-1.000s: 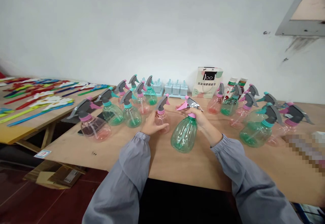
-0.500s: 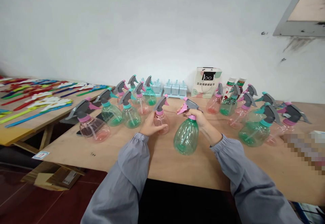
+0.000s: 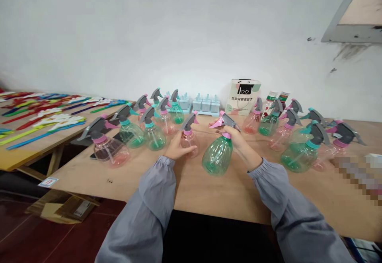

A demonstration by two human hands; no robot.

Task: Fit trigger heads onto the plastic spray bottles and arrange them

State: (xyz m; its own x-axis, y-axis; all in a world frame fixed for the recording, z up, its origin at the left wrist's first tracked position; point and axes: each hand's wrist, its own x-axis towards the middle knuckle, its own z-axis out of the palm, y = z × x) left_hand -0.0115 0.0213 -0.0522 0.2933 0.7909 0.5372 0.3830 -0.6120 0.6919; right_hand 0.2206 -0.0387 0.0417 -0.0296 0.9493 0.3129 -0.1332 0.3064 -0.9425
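Nearest the camera, two grey sleeves reach forward over the plywood worktop (image 3: pixel 209 191). The right hand (image 3: pixel 237 139) is closed around the neck of a green spray bottle (image 3: pixel 217 155), just under its pink collar and grey trigger head; the bottle tilts with its base resting low toward the left hand. The left hand (image 3: pixel 178 147) is curled around the body of a small pink spray bottle (image 3: pixel 189 135), which stands upright on the worktop just left of the green one.

To the left of the left hand stands a cluster of pink and green spray bottles (image 3: pixel 131 129), near but apart from it. To the right of the right hand another group of spray bottles (image 3: pixel 298 147) stands, some leaning. Beyond both hands, against the white wall, sit pale blue ice-lolly moulds (image 3: pixel 205 104) and a printed paper bag (image 3: pixel 243 96). Far to the left, a second table carries coloured strips (image 3: pixel 44 113).
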